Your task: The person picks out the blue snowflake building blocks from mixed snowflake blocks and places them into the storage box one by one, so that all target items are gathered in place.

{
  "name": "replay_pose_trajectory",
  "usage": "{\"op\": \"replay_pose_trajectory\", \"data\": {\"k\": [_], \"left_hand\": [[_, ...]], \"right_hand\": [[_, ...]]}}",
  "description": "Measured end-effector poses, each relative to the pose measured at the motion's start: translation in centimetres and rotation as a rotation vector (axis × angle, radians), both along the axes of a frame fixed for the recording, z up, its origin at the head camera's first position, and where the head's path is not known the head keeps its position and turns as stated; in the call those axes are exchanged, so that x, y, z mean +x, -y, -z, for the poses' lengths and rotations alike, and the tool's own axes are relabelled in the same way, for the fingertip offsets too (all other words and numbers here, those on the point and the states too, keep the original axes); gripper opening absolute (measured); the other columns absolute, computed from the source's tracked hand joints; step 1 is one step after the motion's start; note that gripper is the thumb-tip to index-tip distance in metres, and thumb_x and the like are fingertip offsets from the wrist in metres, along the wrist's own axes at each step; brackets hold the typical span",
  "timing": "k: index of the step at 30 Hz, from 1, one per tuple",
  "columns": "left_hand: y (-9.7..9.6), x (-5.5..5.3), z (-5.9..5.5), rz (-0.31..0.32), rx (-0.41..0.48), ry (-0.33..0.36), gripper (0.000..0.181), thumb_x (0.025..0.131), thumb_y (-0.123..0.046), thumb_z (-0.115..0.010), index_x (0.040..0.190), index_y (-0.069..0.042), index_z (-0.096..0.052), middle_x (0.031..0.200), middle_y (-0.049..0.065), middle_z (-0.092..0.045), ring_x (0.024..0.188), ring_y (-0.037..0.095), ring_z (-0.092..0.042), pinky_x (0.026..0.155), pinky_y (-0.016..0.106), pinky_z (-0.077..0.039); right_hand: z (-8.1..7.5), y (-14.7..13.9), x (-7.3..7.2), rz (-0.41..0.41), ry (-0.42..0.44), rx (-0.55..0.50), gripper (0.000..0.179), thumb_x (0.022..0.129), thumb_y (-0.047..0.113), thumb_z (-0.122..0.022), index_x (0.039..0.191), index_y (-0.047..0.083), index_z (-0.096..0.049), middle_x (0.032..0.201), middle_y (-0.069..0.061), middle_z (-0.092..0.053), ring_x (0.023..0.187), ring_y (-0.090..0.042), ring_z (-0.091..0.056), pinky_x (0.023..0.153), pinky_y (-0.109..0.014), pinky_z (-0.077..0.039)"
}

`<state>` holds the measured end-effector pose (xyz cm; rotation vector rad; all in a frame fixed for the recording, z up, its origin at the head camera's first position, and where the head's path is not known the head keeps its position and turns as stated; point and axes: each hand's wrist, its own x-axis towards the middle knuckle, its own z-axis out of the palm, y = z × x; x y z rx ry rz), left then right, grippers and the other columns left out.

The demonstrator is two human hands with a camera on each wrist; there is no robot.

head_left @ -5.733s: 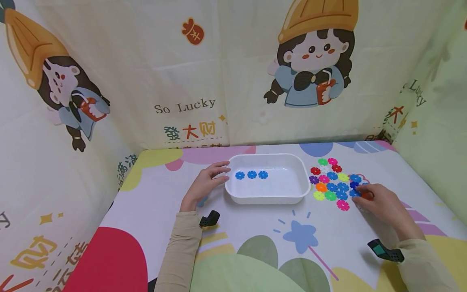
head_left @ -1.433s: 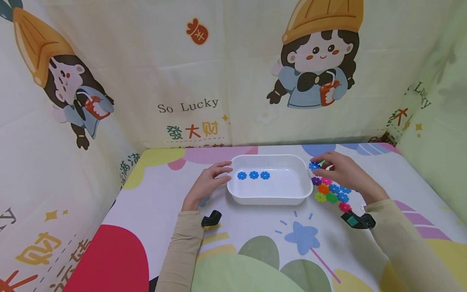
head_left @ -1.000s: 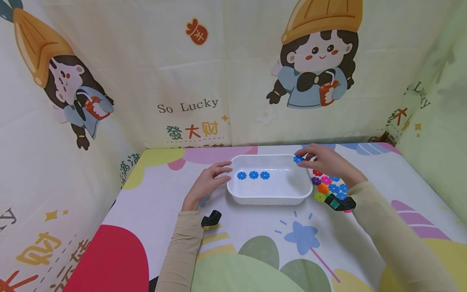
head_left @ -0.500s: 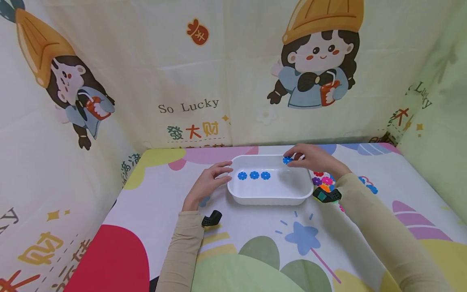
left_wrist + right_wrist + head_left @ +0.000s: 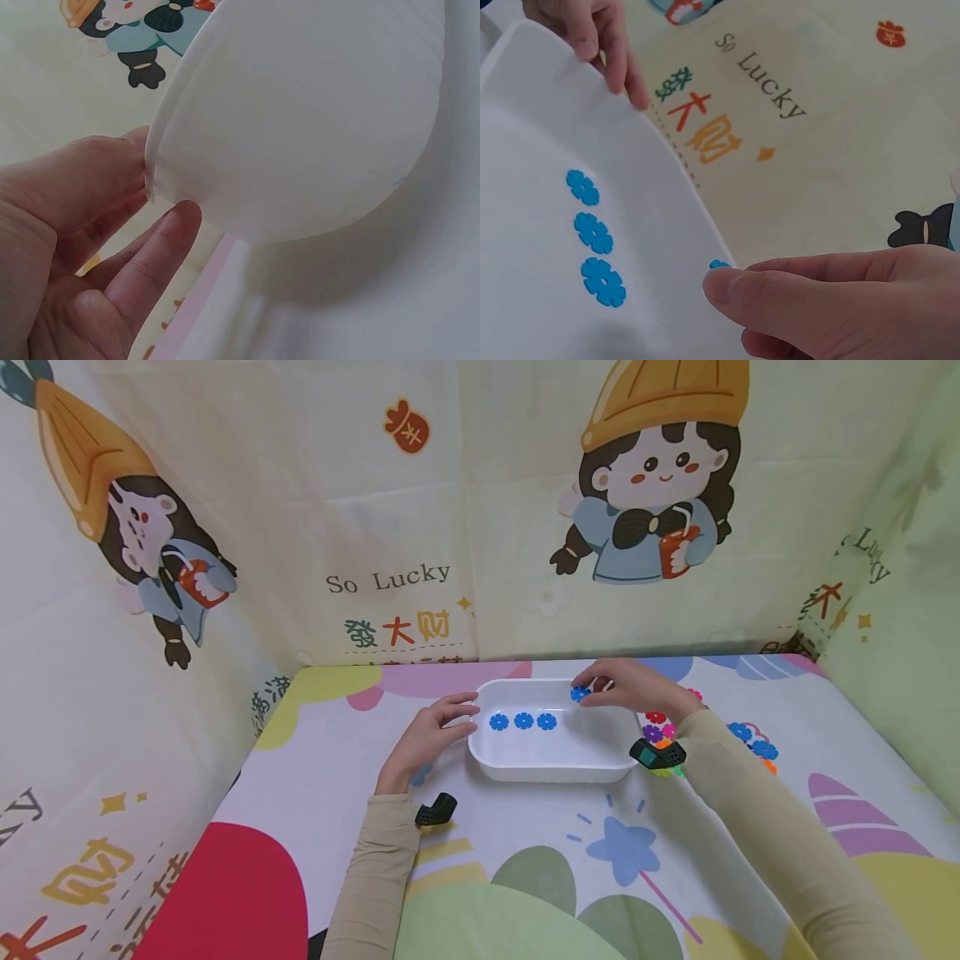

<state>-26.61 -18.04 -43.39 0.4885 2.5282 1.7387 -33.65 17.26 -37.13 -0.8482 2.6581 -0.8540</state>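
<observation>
A white rectangular tray (image 5: 555,772) stands on the table, with three blue flower-shaped plastic pieces (image 5: 523,721) in a row on its floor. My left hand (image 5: 423,739) holds the tray's left end by the rim; in the left wrist view a fingertip (image 5: 186,214) lies against the outer wall. Another blue flower-shaped piece (image 5: 580,693) is pinched between the thumb and fingers of my right hand (image 5: 633,685), over the tray's far side, right of the row. In the right wrist view the thumb hides most of that piece.
Loose flower-shaped pieces (image 5: 655,732) in several colours lie right of the tray, partly hidden by the right forearm (image 5: 720,768). Blue ones (image 5: 763,749) show beyond the sleeve. A printed cloth backdrop (image 5: 510,527) rises behind the table.
My right hand has picked up a blue flower-shaped piece from the loose ones and carried it left over the tray. The left hand and the row of three stay as they were.
</observation>
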Motion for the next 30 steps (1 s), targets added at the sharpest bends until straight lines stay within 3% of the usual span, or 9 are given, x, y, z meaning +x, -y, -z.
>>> {"op": "replay_pose_trajectory", "data": {"k": [15,30], "left_hand": [[-0.1,-0.1,0.0,-0.012,-0.021,0.005,0.035,0.091,-0.024,-0.072,0.122,-0.009,-0.068,0.14,-0.012,-0.051,0.131,0.02,-0.049,0.11,0.045,-0.038],[0.0,-0.1,0.1,0.0,-0.014,-0.012,0.036,0.091,-0.023,-0.071,0.123,-0.007,-0.068,0.143,-0.005,-0.05,0.133,0.024,-0.047,0.109,0.048,-0.039]], "right_hand": [[0.3,0.9,-0.5,-0.104,0.024,0.015,0.04,0.088,0.022,-0.074,0.125,0.009,-0.067,0.114,-0.002,-0.065,0.098,-0.02,-0.06,0.086,-0.035,-0.056],[0.9,1.6,-0.9,-0.141,0.052,0.058,0.039,0.09,0.021,-0.073,0.126,0.011,-0.066,0.117,0.0,-0.064,0.1,-0.019,-0.059,0.091,-0.038,-0.054]]}}
